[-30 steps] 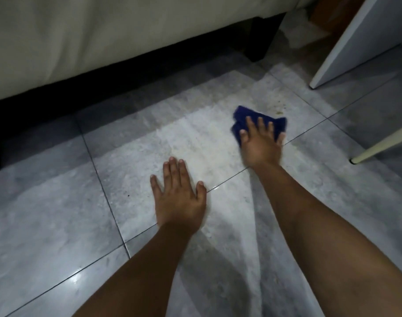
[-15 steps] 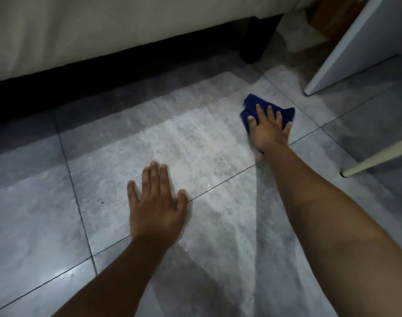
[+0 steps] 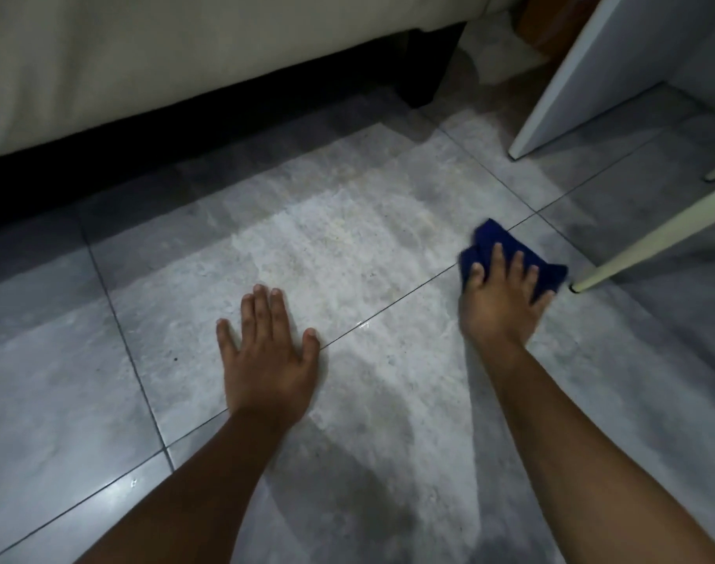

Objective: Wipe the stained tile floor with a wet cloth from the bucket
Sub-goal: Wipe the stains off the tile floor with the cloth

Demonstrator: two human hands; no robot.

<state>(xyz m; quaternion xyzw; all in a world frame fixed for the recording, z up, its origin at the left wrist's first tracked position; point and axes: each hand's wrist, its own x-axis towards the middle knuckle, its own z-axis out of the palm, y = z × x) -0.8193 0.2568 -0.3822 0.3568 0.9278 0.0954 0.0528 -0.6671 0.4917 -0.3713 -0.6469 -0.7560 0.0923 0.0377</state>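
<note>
A folded dark blue cloth [image 3: 490, 242] lies on the grey tile floor [image 3: 347, 246] across a grout line, right of centre. My right hand [image 3: 504, 303] presses flat on top of it, fingers spread over the cloth. Flat on the tile nearer to me and to the left rests my left hand [image 3: 268, 356], fingers apart and holding nothing. Faint yellowish stains mark the lit tile ahead of the hands. No bucket is in view.
A cream bed [image 3: 164, 67] with a dark base and a black leg [image 3: 425, 75] runs along the far side. A white panel [image 3: 567, 83] stands at the right. A cream furniture leg [image 3: 648, 242] slants down to the floor just right of the cloth.
My right hand has dragged the cloth back toward me and to the right, onto the grout line near the cream leg. The left hand stays planted on the tile.
</note>
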